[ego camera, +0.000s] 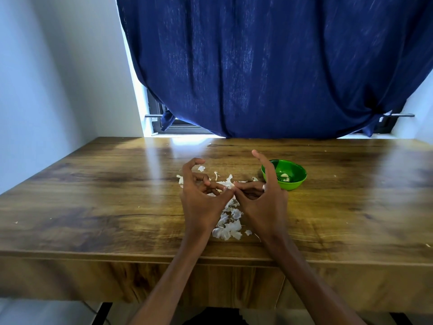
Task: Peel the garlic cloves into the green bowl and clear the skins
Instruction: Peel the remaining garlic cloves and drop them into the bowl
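**Two hands meeting over a heap of garlic skins**

Two hands of mine work at the middle of the wooden table [93, 195]. My left hand [201, 195] and my right hand [260, 198] meet thumb tip to thumb tip, and between the tips I pinch a small white piece, a garlic clove [230, 186] or its skin; I cannot tell which. The other fingers of both hands are curled, with each forefinger arched up and apart from the rest. A ring [264, 186] sits on one finger of my right hand.

Loose garlic skins [228, 227] lie in a white heap on the table at 6 o'clock from the pinch, between my wrists. More scraps are scattered at 12 o'clock, just beyond my fingers.

The green bowl [296, 181] stands upright on the table at 2 o'clock from my right hand, partly hidden by that forefinger. Peeled cloves [284, 176] lie inside, at its bottom.

A dark blue curtain [269, 66] hangs behind the table's far edge, at 12 o'clock.
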A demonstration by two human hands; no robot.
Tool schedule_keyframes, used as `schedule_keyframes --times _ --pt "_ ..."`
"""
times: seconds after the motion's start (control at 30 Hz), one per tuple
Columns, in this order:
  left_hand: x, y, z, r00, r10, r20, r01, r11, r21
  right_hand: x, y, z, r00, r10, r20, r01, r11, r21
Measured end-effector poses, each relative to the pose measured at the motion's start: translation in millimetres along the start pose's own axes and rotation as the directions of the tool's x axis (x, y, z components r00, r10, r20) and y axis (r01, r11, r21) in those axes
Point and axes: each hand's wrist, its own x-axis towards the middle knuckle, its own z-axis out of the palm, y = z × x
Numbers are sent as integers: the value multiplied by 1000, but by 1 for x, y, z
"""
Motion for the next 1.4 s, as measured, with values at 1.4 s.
schedule_keyframes --times 1.4 --pt "2 3 -3 985 -152 85 155 988 -30 4 1 -6 995 82 55 -90 982 168"
